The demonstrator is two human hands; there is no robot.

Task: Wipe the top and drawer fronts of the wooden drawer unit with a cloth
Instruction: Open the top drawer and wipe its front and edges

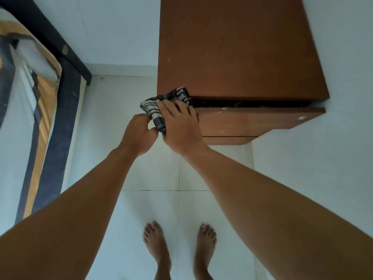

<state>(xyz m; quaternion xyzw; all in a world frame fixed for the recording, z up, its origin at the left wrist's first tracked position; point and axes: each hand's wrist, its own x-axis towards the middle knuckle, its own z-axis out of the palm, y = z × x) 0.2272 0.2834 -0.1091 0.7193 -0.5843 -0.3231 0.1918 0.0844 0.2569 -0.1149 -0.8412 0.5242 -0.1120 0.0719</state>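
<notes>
The brown wooden drawer unit (240,49) stands against the wall at upper right, seen from above. Its top drawer (260,121) is pulled out a little, leaving a dark gap under the top. A black-and-white striped cloth (177,94) hangs over the unit's front left corner. My right hand (179,124) lies on the cloth at the drawer's left end and holds it. My left hand (139,134) is beside it, pinching the cloth's lower left edge.
A bed with a dark frame (60,110) and a patterned mattress (22,81) runs along the left. White floor tiles (153,174) lie between bed and unit. My bare feet (179,251) stand on the tiles below. A pale wall (323,168) is on the right.
</notes>
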